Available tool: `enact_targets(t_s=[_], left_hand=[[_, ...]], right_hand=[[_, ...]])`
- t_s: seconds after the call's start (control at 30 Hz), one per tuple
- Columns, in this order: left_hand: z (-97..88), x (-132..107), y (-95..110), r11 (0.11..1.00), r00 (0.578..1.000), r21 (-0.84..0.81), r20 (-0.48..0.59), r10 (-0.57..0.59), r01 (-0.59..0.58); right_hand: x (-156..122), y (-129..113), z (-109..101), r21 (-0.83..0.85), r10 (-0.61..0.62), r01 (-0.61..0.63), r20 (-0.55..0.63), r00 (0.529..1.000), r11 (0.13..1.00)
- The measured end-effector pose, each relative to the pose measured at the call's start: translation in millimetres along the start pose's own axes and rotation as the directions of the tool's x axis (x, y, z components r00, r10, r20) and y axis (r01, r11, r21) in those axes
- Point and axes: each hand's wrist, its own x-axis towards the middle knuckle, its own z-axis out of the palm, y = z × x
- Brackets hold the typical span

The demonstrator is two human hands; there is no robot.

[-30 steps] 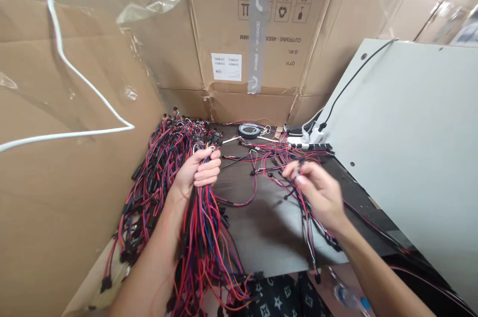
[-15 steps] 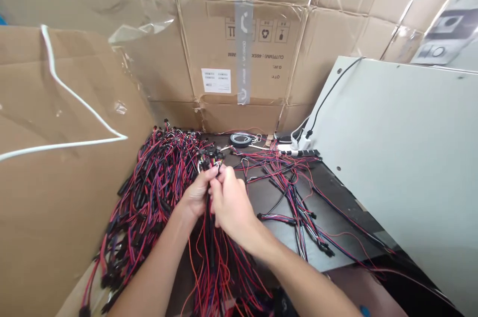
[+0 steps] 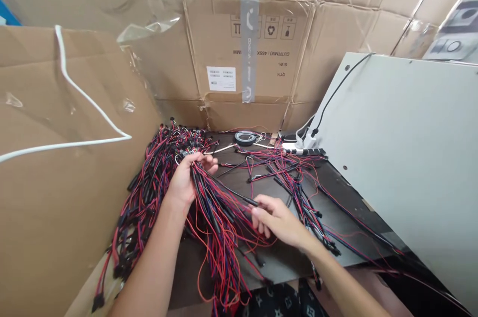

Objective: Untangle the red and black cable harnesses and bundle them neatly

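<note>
My left hand (image 3: 188, 176) is closed around the upper end of a bundle of wire harnesses (image 3: 220, 222), thin red, blue and black leads partly in black sleeving. Its connector ends poke out above that hand, and the loose lengths fan down toward the table's front edge. To the right, my right hand (image 3: 274, 217) pinches a black-sleeved cable (image 3: 239, 196) that runs out of the same bundle. Left of my forearm lies a large heap of similar harnesses (image 3: 149, 182) with black connectors, some hanging lower at the front.
More loose harnesses (image 3: 297, 192) lie across the dark table (image 3: 239, 182) on the right. Behind them are a tape roll (image 3: 245, 138) and a power strip (image 3: 304, 150) with plugs. Cardboard boxes (image 3: 209, 33) wall the back, a cardboard sheet (image 3: 74, 197) the left, a pale panel (image 3: 407, 157) the right.
My hands were close together at the connector ends. Now my right hand has drawn away right and down with the sleeved cable, while my left has shifted left with the bundle.
</note>
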Motion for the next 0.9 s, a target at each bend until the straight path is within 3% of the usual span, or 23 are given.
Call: enact_targets(t_s=[0.03,0.1,0.2,0.27,0.4,0.5,0.6,0.67,0.73,0.8,0.9], left_hand=[[-1.1,-1,2,1.0,1.0,-0.025,-0.001,-0.013,0.013],[-4.4,-2,6,0.99,0.993,-0.119,0.095,-0.071,0.082],[-10.7,-4,11,0.927,0.934,-0.288,0.33,-0.141,0.241],[-13.9,-4,13,0.885,0.899,-0.341,0.407,-0.164,0.316],[-17.2,-4,15,0.843,0.871,-0.362,0.439,-0.222,0.398],[-20.8,-4,19,0.822,0.862,-0.385,0.452,-0.229,0.42],[-24.8,-4,24,0.812,0.853,-0.398,0.476,-0.214,0.427],[-24.9,-4,25,0.829,0.85,-0.361,0.473,-0.232,0.427],[-22.0,-3,22,0.858,0.849,-0.277,0.447,-0.283,0.432],[-17.5,-3,17,0.881,0.843,-0.168,0.415,-0.343,0.442],[-12.5,-2,8,0.89,0.82,-0.038,0.41,-0.4,0.453]], right_hand=[[-3,2,-10,-0.047,-0.009,0.008,-0.004,1.0,0.999],[-9,2,-29,-0.187,-0.059,0.059,0.006,0.998,0.981],[-16,-1,-50,-0.396,-0.195,0.211,0.079,0.978,0.894],[-19,0,-57,-0.491,-0.236,0.283,0.157,0.959,0.824],[-22,13,-60,-0.661,-0.205,0.292,0.209,0.956,0.692],[-22,19,-62,-0.725,-0.162,0.252,0.193,0.968,0.641],[-20,18,-71,-0.688,-0.223,0.252,0.133,0.966,0.68],[-18,15,-79,-0.581,-0.301,0.271,0.047,0.952,0.767],[-16,12,-86,-0.407,-0.36,0.268,-0.166,0.918,0.873],[-12,8,-90,-0.27,-0.34,0.256,-0.339,0.877,0.928],[-8,-1,-93,-0.232,-0.286,0.217,-0.325,0.901,0.948]])
